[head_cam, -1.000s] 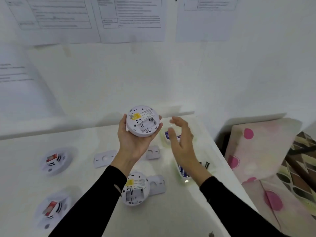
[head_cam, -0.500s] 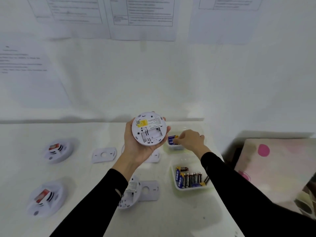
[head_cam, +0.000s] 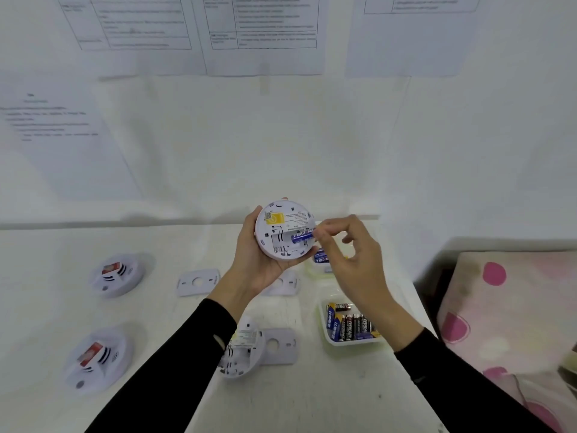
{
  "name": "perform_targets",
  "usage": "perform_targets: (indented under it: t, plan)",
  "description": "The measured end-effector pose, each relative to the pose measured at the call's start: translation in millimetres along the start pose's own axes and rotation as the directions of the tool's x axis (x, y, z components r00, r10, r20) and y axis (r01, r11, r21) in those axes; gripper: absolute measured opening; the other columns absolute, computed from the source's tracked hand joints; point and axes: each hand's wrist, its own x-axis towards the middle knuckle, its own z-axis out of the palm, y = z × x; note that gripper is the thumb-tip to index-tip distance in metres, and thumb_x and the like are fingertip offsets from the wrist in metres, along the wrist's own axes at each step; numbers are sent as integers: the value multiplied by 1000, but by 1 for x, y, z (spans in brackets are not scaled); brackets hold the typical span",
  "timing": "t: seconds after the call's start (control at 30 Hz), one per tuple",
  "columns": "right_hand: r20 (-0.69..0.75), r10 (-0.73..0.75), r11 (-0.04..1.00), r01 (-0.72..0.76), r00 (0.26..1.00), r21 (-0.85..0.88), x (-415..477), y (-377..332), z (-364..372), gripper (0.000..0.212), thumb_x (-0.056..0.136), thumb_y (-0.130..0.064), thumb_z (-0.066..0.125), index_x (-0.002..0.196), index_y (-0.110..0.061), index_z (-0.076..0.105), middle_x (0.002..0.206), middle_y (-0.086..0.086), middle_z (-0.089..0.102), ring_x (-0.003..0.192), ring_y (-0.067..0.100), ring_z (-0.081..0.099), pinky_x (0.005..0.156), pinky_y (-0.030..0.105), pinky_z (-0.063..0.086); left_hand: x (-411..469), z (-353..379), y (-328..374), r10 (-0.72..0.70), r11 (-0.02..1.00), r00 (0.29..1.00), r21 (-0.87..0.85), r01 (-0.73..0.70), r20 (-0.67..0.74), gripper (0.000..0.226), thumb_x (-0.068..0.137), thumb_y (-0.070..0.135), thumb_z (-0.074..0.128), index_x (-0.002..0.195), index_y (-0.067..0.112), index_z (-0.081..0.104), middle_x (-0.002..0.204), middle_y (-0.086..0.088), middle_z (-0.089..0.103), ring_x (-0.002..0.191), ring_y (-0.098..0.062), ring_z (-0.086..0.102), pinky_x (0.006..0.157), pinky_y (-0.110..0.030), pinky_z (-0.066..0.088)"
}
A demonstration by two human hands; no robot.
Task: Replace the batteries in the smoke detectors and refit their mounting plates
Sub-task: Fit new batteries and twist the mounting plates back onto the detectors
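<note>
Where the white table lies nearest, two black sleeves cross it. Between them a spare detector lies back-up, touching a near mounting plate on its right. Right of that stands a battery tray holding a row of dark and blue cells. Toward the left edge a near-left detector rests face-up with a red sticker, and a far-left detector like it sits farther back.

Two more plates lie flat mid-table: a left plate in the open and a middle plate partly under the raised wrist. Above them the left hand cups the held detector, its labelled back toward the camera. The right hand pinches a blue battery between thumb and forefinger at the open bay; whether it is seated cannot be told. Behind the fingers a small tray holds another blue cell.

Beyond the right edge lies a pink-spotted cloth. At the back rises a white wall hung with printed sheets.
</note>
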Motion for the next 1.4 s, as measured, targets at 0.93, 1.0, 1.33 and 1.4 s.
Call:
perform_targets:
  t: [0.93, 1.0, 1.33, 1.4]
  plan:
    - [0, -134, 966, 131, 991, -221, 15, 40, 5, 19, 95, -32, 55, 88, -15, 58, 108, -4, 52, 95, 12, 47, 83, 20, 35, 5, 6, -9, -45, 999, 999, 31, 45, 1, 45, 100, 46, 36, 123, 19, 64, 121, -19, 68, 97, -38, 69, 78, -47, 59]
    - [-91, 102, 989, -111, 991, -101, 30, 57, -9, 13, 99, -26, 51, 98, -13, 55, 101, -3, 53, 84, 10, 49, 75, 16, 37, 5, 0, -7, -42, 999, 999, 31, 42, 2, 45, 100, 46, 35, 121, 20, 65, 124, -20, 66, 103, -45, 66, 79, -49, 59]
    - [333, 696, 573, -212, 636, -791, 74, 135, -32, 31, 92, -14, 63, 123, -11, 66, 130, 6, 61, 118, 23, 57, 91, 21, 41, 0, -7, -2, -47, 999, 996, 4, 47, -82, 53, 100, 48, 34, 108, 17, 77, 122, -19, 68, 104, -45, 66, 80, -48, 58]
    - [340, 705, 545, -169, 623, -821, 77, 138, -28, 30, 91, -18, 66, 120, -13, 68, 128, 5, 63, 117, 22, 57, 94, 24, 43, 0, -6, -2, -43, 999, 995, 10, 44, -86, 53, 99, 47, 34, 106, 17, 77, 120, -19, 68, 103, -45, 67, 80, -48, 58]
